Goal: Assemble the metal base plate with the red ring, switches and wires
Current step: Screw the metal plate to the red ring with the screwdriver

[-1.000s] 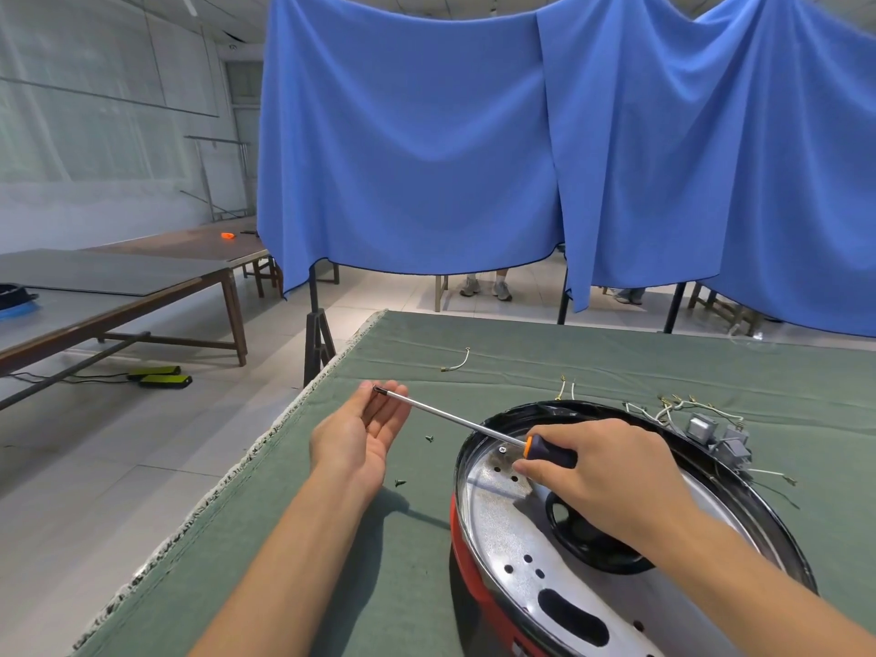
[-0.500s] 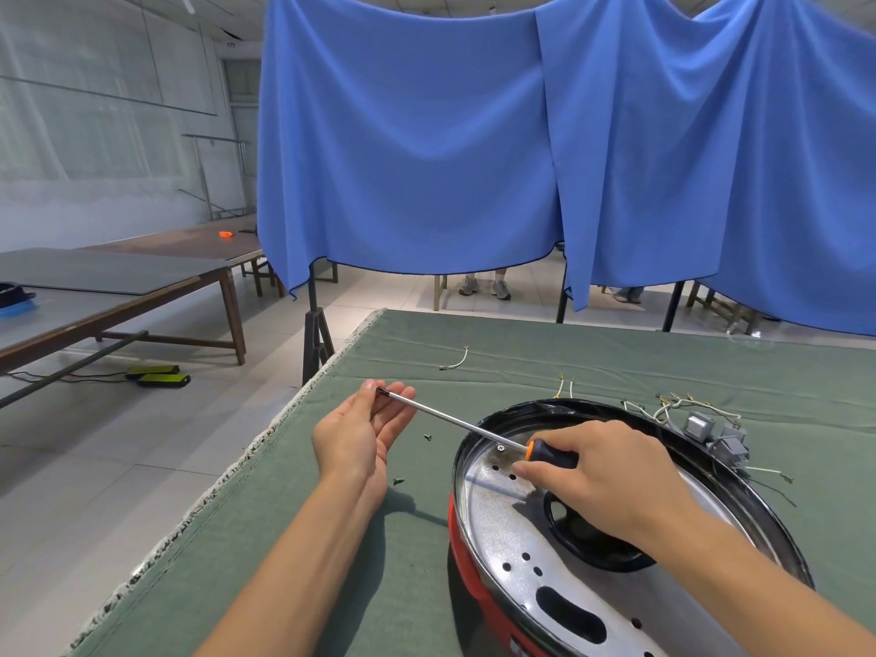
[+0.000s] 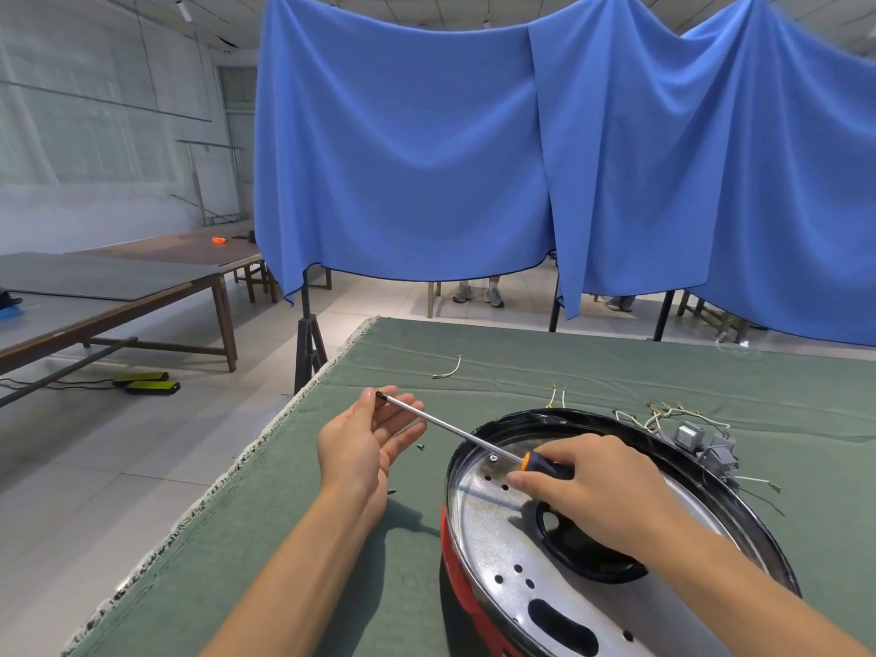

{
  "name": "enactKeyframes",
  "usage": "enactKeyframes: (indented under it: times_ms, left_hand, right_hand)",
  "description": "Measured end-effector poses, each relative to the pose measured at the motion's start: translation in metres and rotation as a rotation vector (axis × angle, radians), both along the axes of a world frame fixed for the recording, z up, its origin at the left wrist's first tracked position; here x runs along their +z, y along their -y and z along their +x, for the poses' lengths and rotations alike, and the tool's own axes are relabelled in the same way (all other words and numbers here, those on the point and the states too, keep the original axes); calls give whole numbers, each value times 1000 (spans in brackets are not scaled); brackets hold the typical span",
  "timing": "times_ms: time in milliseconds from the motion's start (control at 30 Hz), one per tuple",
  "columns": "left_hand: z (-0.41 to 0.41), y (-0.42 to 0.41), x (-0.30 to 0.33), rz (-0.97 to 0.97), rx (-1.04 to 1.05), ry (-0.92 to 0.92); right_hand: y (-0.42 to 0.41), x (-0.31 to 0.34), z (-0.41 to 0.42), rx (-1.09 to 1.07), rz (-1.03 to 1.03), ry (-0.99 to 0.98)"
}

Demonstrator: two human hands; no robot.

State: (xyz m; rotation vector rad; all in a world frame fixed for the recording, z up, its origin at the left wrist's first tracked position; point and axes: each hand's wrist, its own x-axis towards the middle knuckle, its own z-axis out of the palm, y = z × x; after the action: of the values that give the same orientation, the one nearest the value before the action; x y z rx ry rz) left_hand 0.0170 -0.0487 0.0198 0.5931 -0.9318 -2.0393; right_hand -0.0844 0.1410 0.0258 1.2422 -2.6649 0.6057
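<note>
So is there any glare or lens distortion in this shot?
Head view: the metal base plate shows bright reflections near the right hand; the wide angle bows the blue curtain and table edge; the picture stays sharp.

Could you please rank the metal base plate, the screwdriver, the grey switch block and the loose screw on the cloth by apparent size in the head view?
1. metal base plate
2. screwdriver
3. grey switch block, though farther away
4. loose screw

Pretty clearly a workshop hall: long worktables [image 3: 114, 296] are lined up on tiled floor, and stations are screened off by blue curtains [image 3: 403, 149].
</note>
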Motion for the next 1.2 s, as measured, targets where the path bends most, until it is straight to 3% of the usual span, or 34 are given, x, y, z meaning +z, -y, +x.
enactKeyframes:
  times_ms: [233,300,400,467,667,833,1033,1200]
  left_hand:
    - [1,-21,13,-165,-144,-8]
    - [2,-20,15,-151,-149,-4]
    - [4,-12,17,-96,-124,15]
    - [4,-7,16,-16,-113,19]
    - [-2,-13,29,254,-143,-95]
    - [-12,-25,47,277,-178,-82]
    - [-16,-40,59,118,-284,23]
    - [-17,-47,59,-171,-471,241]
  right_hand:
    - [4,5,7,55,-111,195]
    - [4,11,10,113,-224,442]
    - [1,23,8,180,-444,1014]
    - [-1,29,4,242,-493,1287]
    - [-11,35,-5,438,-688,1526]
    - [-15,41,-6,549,-831,1365]
    - [-13,39,2,311,-999,1058]
    - [-24,40,-4,156,-1179,919]
